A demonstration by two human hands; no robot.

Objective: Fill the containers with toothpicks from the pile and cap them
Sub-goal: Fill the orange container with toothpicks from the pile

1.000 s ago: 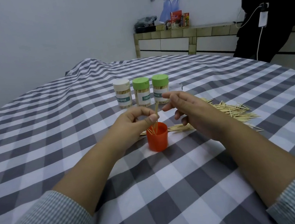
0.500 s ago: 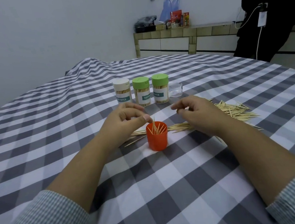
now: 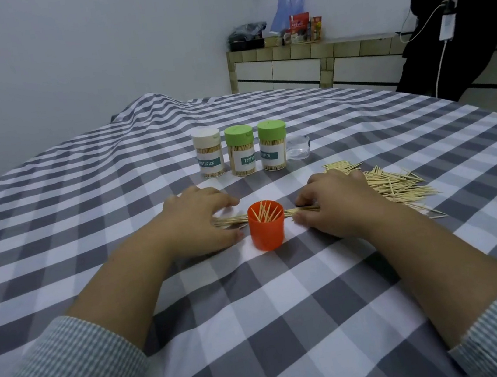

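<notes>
Orange cup (image 3: 267,230) at frame centre, upright, loose toothpicks inside. Left hand (image 3: 196,224) and right hand (image 3: 337,204) flank it, fingers curled onto toothpick row (image 3: 303,209) behind cup. Toothpick pile (image 3: 396,183) centre right. Three capped containers (image 3: 241,151) beyond, upper centre.

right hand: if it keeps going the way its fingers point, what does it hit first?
The right hand points left along the row of wooden toothpicks; first in line looks to be the small orange plastic cup, though the toothpick row runs behind it, so depth is uncertain.
</notes>
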